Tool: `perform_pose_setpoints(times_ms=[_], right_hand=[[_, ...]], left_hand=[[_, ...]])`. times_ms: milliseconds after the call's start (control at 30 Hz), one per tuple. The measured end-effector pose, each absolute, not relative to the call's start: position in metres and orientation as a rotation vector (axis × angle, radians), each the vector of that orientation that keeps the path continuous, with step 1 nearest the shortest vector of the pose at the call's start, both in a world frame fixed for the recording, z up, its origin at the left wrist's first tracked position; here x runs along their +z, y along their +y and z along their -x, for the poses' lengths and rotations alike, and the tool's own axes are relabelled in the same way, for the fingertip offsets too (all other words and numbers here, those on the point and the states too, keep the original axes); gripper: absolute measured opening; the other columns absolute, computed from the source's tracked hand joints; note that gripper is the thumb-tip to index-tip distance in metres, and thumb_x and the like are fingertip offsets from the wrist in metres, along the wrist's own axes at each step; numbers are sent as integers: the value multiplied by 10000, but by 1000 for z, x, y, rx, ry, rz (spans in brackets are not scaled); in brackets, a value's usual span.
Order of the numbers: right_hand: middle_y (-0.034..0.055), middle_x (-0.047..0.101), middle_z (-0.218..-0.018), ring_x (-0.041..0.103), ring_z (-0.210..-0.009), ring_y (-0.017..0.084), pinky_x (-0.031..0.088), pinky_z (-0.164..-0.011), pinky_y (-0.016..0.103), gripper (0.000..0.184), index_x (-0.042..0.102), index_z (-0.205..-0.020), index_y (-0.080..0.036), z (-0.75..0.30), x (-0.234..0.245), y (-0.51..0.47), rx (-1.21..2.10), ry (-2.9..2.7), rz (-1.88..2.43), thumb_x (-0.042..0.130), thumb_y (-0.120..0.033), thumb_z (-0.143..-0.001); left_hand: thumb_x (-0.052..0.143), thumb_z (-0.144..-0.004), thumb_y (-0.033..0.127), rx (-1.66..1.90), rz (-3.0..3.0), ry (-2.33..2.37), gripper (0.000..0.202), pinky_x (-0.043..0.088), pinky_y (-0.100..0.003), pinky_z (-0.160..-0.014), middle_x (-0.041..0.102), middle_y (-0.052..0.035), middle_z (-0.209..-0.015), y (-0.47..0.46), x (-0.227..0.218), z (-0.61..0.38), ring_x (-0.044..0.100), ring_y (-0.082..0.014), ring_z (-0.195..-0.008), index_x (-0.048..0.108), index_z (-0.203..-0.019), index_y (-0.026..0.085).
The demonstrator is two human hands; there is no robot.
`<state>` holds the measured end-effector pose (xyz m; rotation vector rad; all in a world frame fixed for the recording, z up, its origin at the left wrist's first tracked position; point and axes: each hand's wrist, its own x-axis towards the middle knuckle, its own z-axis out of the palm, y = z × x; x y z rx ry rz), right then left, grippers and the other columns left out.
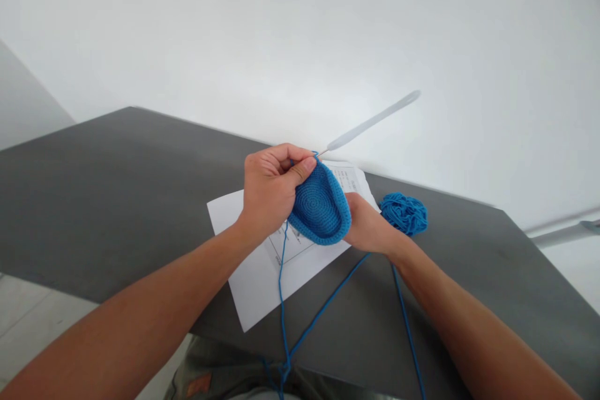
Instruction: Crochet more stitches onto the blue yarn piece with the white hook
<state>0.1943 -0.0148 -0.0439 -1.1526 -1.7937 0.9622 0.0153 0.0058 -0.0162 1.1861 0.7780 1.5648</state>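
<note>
My left hand (269,190) is closed, pinching the upper left edge of a round blue crocheted piece (319,206) between thumb and fingers. Sticking out of the piece's top edge and pointing up to the right is a pale crochet hook (370,122). My right hand (370,225) is behind and under the piece's right side, its fingers hidden by the piece. Blue yarn strands (323,309) hang from the work down toward my lap.
A white printed sheet of paper (248,287) lies on the dark grey table (117,200) under my hands. A loose bundle of blue yarn (405,212) sits on the table to the right. The table's near edge is close to my body; a white wall is behind.
</note>
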Motion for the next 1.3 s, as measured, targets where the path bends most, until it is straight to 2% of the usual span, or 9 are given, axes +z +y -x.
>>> perform_pose_setpoints(times_ms=[67,200,400,567,733,900,1100,1233,1300], right_hand=[[-29,661,-610,582,-585,136,515,-555,275,263,708,-704,-192,-207,-42,-20,1031,-1770,1153,903,-368,-692],[4,715,-699,593,-620,118,475,-585,259,212,803,-862,-190,-224,-40,-34,1101,-1408,1165,874,-286,-686],[-10,660,-648,518,-536,100,418,-505,263,78,765,-728,-206,-218,-28,-49,1059,-1080,990,823,-194,-678],[-23,640,-627,548,-523,112,461,-480,261,103,702,-742,-211,-211,-24,-50,1039,-1053,970,804,-211,-729],[-23,640,-612,569,-527,116,476,-477,251,119,694,-750,-207,-210,-26,-49,998,-1030,987,810,-217,-724],[-19,671,-634,588,-502,111,495,-463,249,136,688,-749,-201,-208,-24,-49,970,-1034,1019,818,-230,-721],[-20,698,-630,577,-444,96,466,-411,217,148,674,-762,-194,-204,-25,-49,909,-1037,1055,811,-226,-716],[-28,694,-635,558,-444,91,445,-393,206,151,642,-764,-209,-202,-26,-50,890,-1088,1064,788,-207,-726],[-30,692,-653,557,-462,95,429,-383,203,138,670,-810,-218,-202,-26,-51,870,-1102,1062,783,-201,-732]], left_hand=[[852,-689,253,1563,-1187,796,114,432,-236,-534,726,-17,-657,6,-18,-17,586,-128,-581,775,-689,170],[833,-692,223,1540,-1211,831,88,409,-237,-537,714,-9,-649,6,-24,-20,568,-123,-579,765,-687,168],[769,-751,205,1367,-1321,889,93,341,-242,-507,628,13,-569,-3,-35,-32,489,-104,-522,736,-676,160],[759,-747,209,1185,-1276,821,88,369,-238,-524,627,12,-584,-16,-41,-44,488,-102,-528,719,-692,154],[749,-756,252,1072,-1301,771,107,346,-247,-523,614,7,-588,-20,-42,-46,471,-106,-531,728,-719,154],[717,-773,252,985,-1389,730,100,371,-258,-535,660,-19,-647,-21,-42,-44,507,-123,-557,757,-761,161],[687,-796,264,884,-1470,768,114,294,-253,-483,605,-3,-584,-21,-45,-44,442,-112,-495,749,-780,169],[684,-780,254,848,-1432,805,110,286,-261,-486,609,-9,-580,-20,-44,-45,436,-113,-489,736,-749,163],[693,-768,249,864,-1383,822,98,282,-258,-484,593,1,-566,-19,-43,-45,430,-109,-485,714,-726,163]])
